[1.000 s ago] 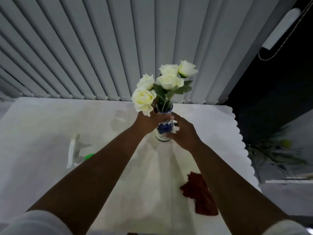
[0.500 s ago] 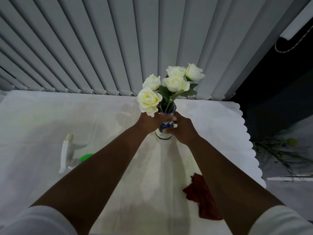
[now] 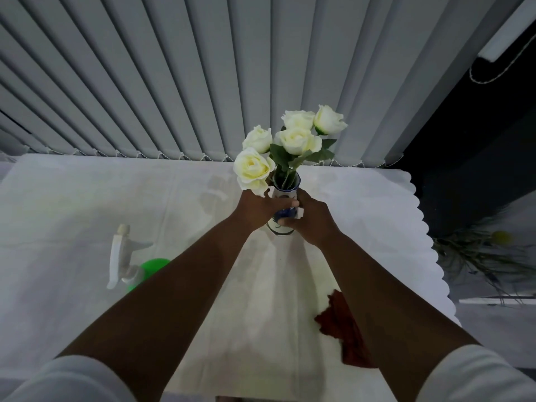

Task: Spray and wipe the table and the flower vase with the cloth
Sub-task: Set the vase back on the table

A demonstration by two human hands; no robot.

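A white vase (image 3: 280, 229) with blue painted marks holds several white roses (image 3: 298, 140) and stands upright near the table's far middle. My left hand (image 3: 258, 207) wraps its body from the left, and my right hand (image 3: 311, 219) grips it from the right, so most of the vase is hidden. A dark red cloth (image 3: 340, 326) lies crumpled on the table beside my right forearm. A spray bottle (image 3: 127, 256) with a white trigger head and green body sits to the left, partly behind my left forearm.
The table (image 3: 72, 204) wears a white cloth with a scalloped right edge (image 3: 432, 250). Grey vertical blinds (image 3: 174, 82) hang just behind the far edge. A plant (image 3: 487, 250) stands on the floor to the right.
Both hands have stayed around the vase, which sits slightly farther from me. My right fingers have closed more tightly around its body. Cloth and bottle have not moved.
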